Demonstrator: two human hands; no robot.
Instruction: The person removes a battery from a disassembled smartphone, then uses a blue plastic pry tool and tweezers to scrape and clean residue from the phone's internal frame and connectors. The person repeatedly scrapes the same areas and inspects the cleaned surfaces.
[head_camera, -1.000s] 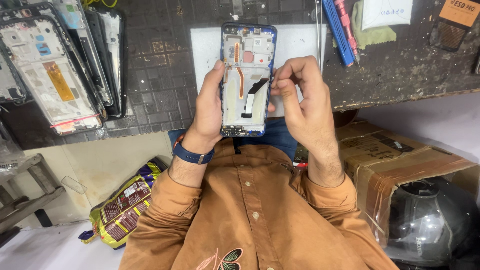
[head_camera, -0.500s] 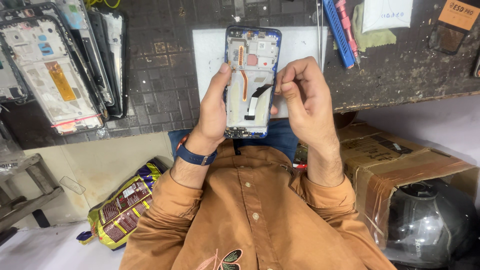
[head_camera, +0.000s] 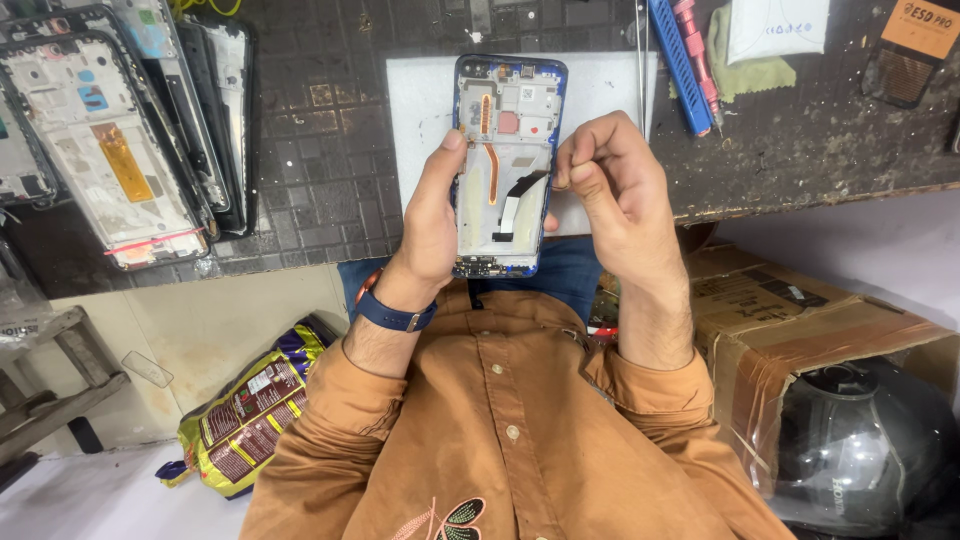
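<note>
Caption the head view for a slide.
Left hand holds an opened blue phone frame above the white mat; right hand pinches beside it.

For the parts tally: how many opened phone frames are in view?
At least 4: one blue-edged frame held in the left hand, and about three stacked at the bench's left, the clearest on top; more may be hidden in that pile.

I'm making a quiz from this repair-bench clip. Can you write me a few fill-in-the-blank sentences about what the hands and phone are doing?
1. The left hand grips the opened phone frame by its ____ edge.
2. The frame's rim is coloured ____.
3. The right hand pinches the end of a ____ ribbon cable.
4. The left wrist wears a ____ band.

Missing words: left; blue; black; blue
</note>
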